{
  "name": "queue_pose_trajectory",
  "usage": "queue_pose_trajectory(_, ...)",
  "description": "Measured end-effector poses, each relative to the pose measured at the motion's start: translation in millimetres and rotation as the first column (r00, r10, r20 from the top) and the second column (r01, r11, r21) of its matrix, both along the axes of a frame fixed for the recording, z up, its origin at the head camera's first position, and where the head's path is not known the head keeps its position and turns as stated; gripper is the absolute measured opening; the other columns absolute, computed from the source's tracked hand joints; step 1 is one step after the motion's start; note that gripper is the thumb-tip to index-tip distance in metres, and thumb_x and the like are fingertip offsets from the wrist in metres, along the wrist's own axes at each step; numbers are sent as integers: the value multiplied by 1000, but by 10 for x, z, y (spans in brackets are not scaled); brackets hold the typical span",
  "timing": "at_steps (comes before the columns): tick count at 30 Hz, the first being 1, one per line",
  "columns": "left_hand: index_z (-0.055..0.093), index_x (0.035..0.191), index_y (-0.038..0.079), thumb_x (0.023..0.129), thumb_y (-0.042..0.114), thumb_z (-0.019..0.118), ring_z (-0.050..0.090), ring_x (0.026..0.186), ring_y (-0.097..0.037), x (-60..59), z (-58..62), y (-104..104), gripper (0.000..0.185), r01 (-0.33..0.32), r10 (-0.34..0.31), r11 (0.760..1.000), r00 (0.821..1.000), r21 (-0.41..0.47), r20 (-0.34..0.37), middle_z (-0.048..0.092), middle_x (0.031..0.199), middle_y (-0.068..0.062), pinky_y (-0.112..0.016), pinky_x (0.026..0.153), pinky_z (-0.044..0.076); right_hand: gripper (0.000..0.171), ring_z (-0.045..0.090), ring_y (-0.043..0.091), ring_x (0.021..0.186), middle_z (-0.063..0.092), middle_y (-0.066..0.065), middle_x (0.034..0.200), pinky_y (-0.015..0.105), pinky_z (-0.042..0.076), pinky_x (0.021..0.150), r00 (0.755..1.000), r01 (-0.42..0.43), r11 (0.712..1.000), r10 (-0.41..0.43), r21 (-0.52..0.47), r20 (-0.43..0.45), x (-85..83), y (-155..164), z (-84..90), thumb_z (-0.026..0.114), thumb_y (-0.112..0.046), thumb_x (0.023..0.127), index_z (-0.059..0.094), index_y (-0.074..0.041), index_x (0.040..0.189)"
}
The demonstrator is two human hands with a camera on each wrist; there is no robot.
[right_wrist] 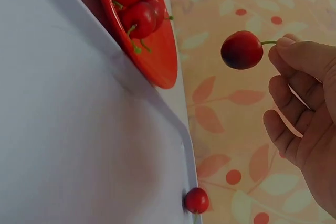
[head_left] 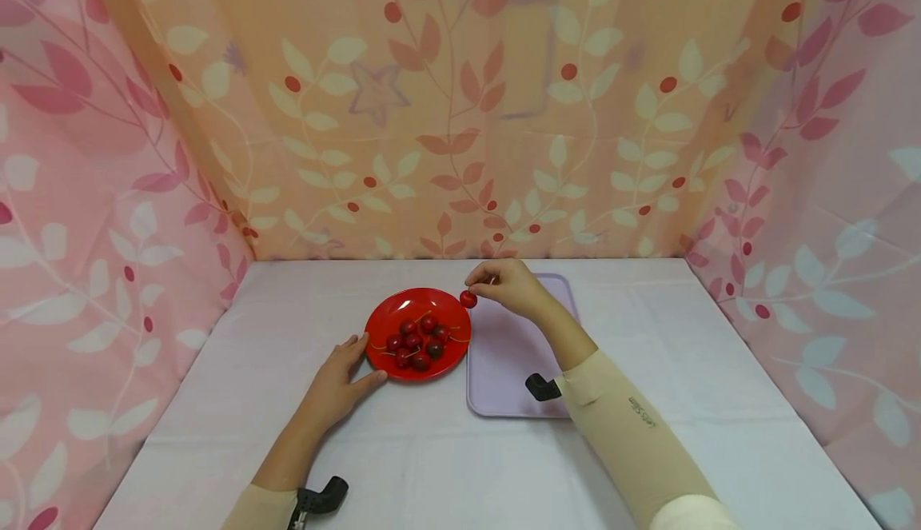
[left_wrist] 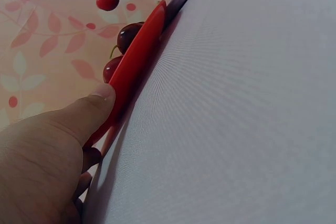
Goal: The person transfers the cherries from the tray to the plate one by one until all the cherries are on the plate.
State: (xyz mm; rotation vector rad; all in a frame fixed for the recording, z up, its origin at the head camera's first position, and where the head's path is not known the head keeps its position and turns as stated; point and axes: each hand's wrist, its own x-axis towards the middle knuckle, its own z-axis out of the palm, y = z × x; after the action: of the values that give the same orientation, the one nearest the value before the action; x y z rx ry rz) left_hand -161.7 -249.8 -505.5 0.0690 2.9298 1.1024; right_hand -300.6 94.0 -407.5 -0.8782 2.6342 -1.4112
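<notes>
My right hand [head_left: 512, 286] pinches the green stem of a cherry [right_wrist: 242, 50] between thumb and forefinger. The cherry hangs near the right rim of a red plate [head_left: 453, 358], above the lilac tray's left edge. My left hand [head_left: 336, 382] holds the plate by its near left rim, thumb [left_wrist: 100, 103] against the edge. Several dark red cherries [head_left: 413, 340] with stems lie in a pile on the plate. At the far edge of the lilac tray [head_left: 504, 370] sits another cherry [right_wrist: 197, 200], hidden behind my right hand in the head view.
The plate stands on a white cloth-covered table [head_left: 403, 450], close against the tray's left side. Patterned fabric [head_left: 460, 114] rises behind the table and along both sides. A black wrist mount [head_left: 543, 387] on the right sleeve hangs over the tray.
</notes>
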Motion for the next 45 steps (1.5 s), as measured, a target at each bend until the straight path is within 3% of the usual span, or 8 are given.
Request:
queue_pose_trajectory(8,33,162,19,86,63,72,20,153,-49,-24,-34,-24,96,1,-1,1000,1000,-5,-14,32,166,-14,-72,111,31,8,63,13,82,76,-9,86,29,51,75,996,-77,995,79,56,-32,-38,-239,-74,77,-15,92,80,-14,100)
queue_pose_trajectory(21,33,162,19,88,60,72,20,154,-48,-33,-14,-22,93,7,-8,1000,1000,-12,-23,32,166,-13,-72,112,29,9,64,12,91,76,-10,91,29,54,84,989,-147,986,146,75,19,-2,-541,-245,74,-13,94,80,-17,100)
queue_pose_trajectory(27,33,162,19,88,60,72,20,154,-49,-24,-21,0,93,12,-12,1000,1000,-8,-10,31,167,-13,-72,113,29,10,66,11,93,76,-9,91,30,56,88,988,-148,985,143,90,55,14,-615,-341,75,-13,93,80,-21,96)
queue_pose_trajectory(38,33,162,20,88,60,72,21,154,-48,-18,-17,2,93,9,-9,1000,1000,-14,-14,32,166,-13,-72,112,29,7,66,15,93,73,-11,90,26,59,81,982,-145,980,126,135,144,26,-635,-422,75,-18,95,80,-21,99)
queue_pose_trajectory(45,33,162,19,89,57,73,21,154,-48,-7,-7,3,91,0,0,1000,1000,-11,-8,33,166,-13,-71,113,29,8,65,13,97,74,-14,94,26,58,85,980,-169,971,146,169,138,42,-640,-460,75,-19,95,80,-22,100)
